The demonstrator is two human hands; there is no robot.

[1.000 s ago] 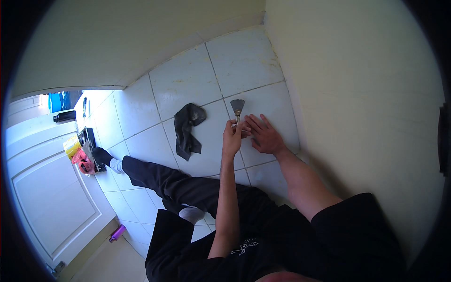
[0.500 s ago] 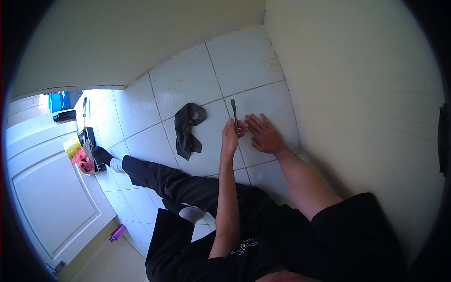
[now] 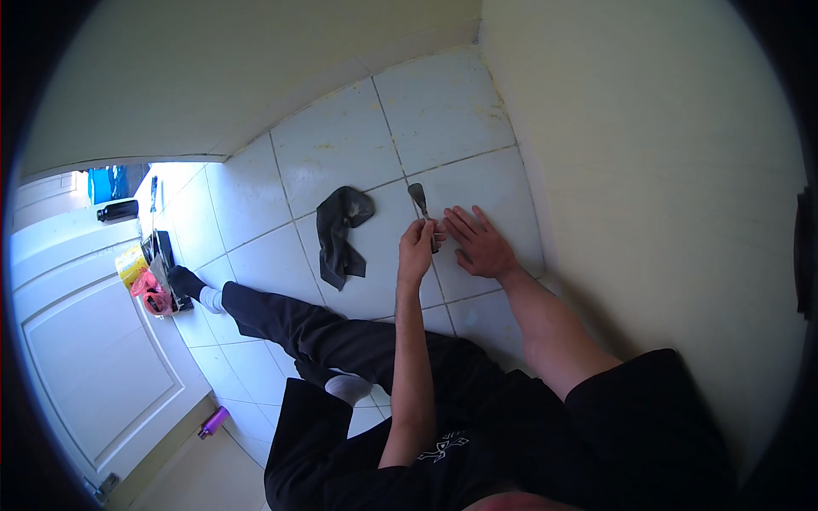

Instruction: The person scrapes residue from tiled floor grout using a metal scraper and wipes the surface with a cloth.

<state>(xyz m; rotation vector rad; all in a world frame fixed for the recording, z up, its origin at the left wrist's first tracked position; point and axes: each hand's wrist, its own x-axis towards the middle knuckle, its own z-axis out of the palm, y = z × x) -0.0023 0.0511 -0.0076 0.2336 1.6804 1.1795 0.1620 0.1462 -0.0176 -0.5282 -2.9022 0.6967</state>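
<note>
My left hand (image 3: 415, 253) is closed around the handle of a small scraper (image 3: 417, 196). Its flat metal blade points away from me, with the broad side showing, and my fingers hide much of the handle. Flat on the tiled floor (image 3: 464, 175), with fingers stretched out, rests my right hand (image 3: 486, 249), holding nothing. The scraper is just left of those fingertips. A crumpled dark grey cloth (image 3: 339, 243) with a pale smudge near its far end lies on the tiles to the left of my left hand.
Walls (image 3: 630, 170) rise at the right and the far side, with yellowish marks on the tiles near them. My outstretched leg (image 3: 298, 319) crosses the floor to the left. Beyond are a white door (image 3: 102, 341), a pink bag (image 3: 152, 294), a dark bottle (image 3: 118, 210) and a purple bottle (image 3: 213, 422).
The scraper has turned in my left hand, so its blade now shows broad side instead of narrow edge. That hand shifted slightly; my right hand and the cloth stayed put.
</note>
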